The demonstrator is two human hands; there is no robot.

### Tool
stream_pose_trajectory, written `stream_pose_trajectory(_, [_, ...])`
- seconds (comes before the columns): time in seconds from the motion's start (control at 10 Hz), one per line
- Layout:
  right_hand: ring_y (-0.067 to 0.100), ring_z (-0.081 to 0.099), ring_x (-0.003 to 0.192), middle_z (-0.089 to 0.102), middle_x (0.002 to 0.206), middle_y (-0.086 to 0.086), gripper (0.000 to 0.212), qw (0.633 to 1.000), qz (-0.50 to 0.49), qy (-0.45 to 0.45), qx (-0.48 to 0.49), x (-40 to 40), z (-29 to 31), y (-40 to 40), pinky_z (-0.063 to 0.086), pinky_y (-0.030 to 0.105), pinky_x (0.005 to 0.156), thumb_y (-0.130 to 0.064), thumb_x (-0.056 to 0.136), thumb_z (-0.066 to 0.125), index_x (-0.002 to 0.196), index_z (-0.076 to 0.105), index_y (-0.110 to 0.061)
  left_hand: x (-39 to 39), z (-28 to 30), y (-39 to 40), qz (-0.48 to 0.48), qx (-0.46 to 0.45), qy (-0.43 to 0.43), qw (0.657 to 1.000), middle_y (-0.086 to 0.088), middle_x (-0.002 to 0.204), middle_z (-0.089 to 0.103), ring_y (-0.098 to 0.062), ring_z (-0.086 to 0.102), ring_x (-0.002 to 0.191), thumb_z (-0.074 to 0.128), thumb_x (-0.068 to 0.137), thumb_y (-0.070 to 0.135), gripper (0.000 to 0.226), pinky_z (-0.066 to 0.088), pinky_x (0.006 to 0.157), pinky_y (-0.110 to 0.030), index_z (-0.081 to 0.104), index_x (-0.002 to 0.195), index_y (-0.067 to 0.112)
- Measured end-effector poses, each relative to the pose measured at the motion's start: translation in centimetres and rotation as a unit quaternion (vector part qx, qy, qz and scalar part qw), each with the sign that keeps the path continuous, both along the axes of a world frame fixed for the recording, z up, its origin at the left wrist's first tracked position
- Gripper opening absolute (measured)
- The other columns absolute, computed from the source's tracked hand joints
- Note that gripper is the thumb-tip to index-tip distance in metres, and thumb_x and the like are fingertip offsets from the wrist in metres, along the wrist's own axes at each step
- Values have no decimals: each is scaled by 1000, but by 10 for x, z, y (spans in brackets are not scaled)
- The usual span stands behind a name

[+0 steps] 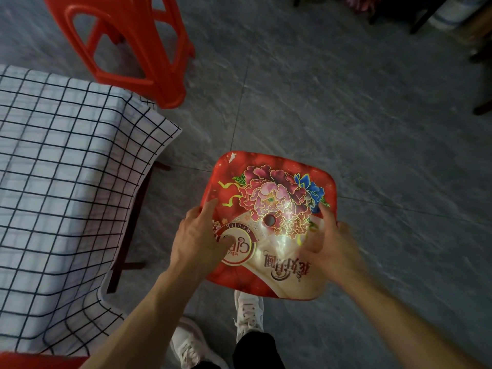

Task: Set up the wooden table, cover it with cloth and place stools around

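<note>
A red plastic stool (271, 198) with a flower print on its seat is seen from above, in front of my feet. My left hand (198, 235) grips its left edge, thumb on the seat. My right hand (328, 243) grips its right edge, fingers over the rim. The stool's legs are hidden under the seat. To the left stands the table (135, 209), only its dark wooden leg showing, covered by a white cloth with a black grid (61, 169) that hangs over the corner.
A second red stool (127, 46) stands on the grey tiled floor beyond the table's far corner. Another red stool's edge (40, 360) shows at the bottom left. Dark furniture legs (482, 107) line the upper right. My white shoes (247, 312) are below the held stool.
</note>
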State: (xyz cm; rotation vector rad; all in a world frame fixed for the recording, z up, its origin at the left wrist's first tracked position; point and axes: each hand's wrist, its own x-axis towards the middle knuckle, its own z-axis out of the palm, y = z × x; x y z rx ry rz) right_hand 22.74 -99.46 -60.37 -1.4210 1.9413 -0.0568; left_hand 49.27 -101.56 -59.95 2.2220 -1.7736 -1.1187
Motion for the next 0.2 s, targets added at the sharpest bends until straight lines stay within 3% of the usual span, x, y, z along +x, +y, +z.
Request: stream_pose_trajectory(0.2, [31,50,123,35,144,11,91,998,5,38,-52,17,19,-17,50,49,95,-50,76,73,147,18,-33,9,33,-22,-26,-12,-40,999,-3,139,45,-27,43,126,67,81,49,67,42,98,-43,39,138,29])
